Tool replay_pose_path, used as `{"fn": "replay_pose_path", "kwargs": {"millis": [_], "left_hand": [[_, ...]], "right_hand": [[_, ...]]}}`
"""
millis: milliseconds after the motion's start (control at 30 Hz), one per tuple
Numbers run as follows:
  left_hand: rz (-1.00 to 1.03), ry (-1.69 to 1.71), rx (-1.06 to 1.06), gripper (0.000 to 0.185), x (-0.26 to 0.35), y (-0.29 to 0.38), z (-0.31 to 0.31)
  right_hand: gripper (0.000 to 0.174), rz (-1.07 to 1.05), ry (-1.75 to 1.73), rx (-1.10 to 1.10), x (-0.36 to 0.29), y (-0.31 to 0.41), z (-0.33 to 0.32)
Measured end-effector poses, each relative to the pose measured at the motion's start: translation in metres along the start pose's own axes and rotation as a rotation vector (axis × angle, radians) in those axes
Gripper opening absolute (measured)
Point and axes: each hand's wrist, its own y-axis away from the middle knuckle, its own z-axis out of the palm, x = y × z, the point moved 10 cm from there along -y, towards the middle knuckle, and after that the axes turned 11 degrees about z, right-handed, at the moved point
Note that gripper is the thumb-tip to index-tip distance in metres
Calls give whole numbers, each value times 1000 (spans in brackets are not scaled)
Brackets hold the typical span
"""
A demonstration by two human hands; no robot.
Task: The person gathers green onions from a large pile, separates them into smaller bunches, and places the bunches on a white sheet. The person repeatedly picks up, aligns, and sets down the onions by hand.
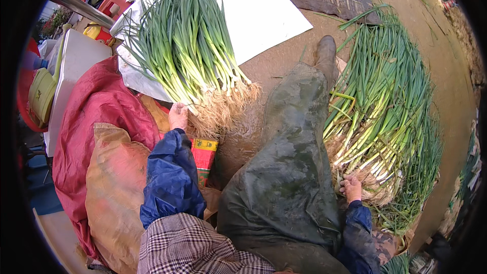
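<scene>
My left hand (178, 116) is at the root end of a neat bunch of spring onions (190, 45) with pale, shaggy roots (224, 108). Its fingers are bent close together by the outermost white stem; whether they pinch it is unclear. On the other side of my leg, my right hand (350, 188) reaches the roots of a larger, looser heap of spring onions (384, 102). The fingers there are curled at the heap's near edge, and I cannot make out a stem between them.
White sheets (262, 11) lie under and beyond the bunch. My leg in dark waterproof trousers (285, 140) and a muddy boot (325, 51) stretch between the two piles. Red and tan sacking (114, 175) lies at left, near a white foam box (78, 61). The brown ground (247, 137) looks wet.
</scene>
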Motion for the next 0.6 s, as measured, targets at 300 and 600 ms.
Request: {"fn": "replay_pose_path", "kwargs": {"millis": [300,600], "left_hand": [[-276,449,181,9,46,103,-34],[-36,708,231,12,124,79,-64]], "right_hand": [[22,99,118,56,-2,5,6],[19,72,133,34,-4,4,12]]}}
